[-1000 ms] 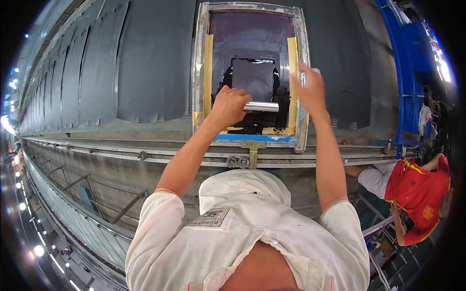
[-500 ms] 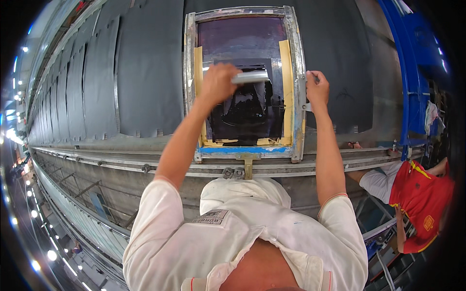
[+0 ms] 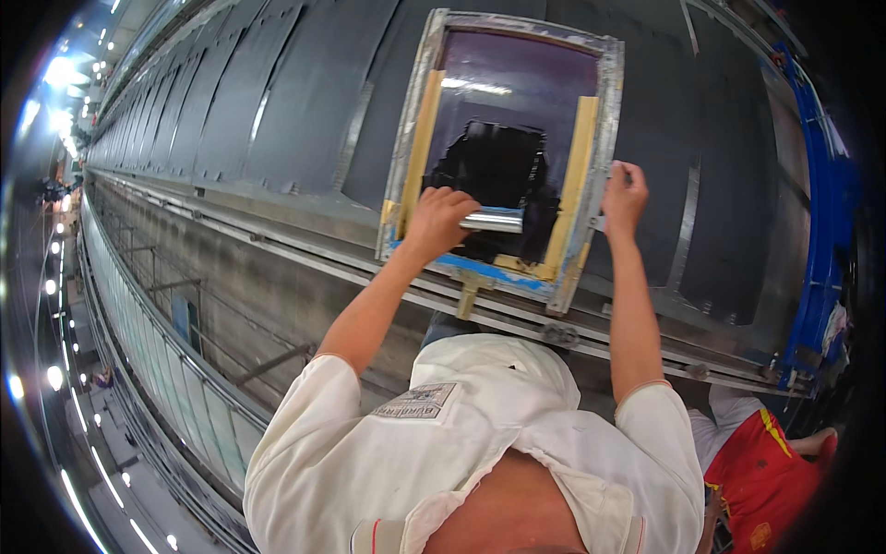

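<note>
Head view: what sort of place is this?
Likely a screen-printing workshop: a framed mesh screen with black ink, a metal squeegee in the left hand, and a row of dark sheets.

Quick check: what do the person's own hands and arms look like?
Both the left hand and right hand are bare, with no gloves or watch visible. The forearms are uncovered too, below short white sleeves with thin reddish edging.

Left grip (image 3: 441, 222) on bar (image 3: 496, 220), inked screen (image 3: 521, 69)
</note>
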A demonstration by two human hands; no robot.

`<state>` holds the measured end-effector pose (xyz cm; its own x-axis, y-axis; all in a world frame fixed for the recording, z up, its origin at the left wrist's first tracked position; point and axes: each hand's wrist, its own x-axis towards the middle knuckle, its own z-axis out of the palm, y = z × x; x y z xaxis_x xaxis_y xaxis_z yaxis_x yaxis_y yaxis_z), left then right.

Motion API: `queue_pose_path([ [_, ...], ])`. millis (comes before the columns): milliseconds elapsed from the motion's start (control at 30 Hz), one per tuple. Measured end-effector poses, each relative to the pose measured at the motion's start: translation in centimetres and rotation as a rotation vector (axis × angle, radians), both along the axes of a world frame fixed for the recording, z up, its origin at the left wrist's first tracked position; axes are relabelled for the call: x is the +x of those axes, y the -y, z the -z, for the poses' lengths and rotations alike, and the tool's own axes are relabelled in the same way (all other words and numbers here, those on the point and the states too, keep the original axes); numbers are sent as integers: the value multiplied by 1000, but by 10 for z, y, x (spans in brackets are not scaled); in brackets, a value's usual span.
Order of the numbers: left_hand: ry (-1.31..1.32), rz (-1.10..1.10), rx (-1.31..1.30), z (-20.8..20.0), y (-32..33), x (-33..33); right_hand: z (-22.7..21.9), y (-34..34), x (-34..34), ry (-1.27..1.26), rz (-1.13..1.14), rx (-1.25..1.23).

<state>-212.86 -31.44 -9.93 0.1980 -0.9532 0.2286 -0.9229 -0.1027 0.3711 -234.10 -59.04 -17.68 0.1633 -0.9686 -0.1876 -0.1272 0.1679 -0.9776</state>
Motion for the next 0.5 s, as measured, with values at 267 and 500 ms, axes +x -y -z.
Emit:
queue_pose_path([
  [267, 97, 81, 33, 25, -14, 14, 69, -4, 27, -134, 73, -186],
  [500, 42, 173, 92, 53, -45, 5, 60, -9, 19, -239, 45, -104],
])
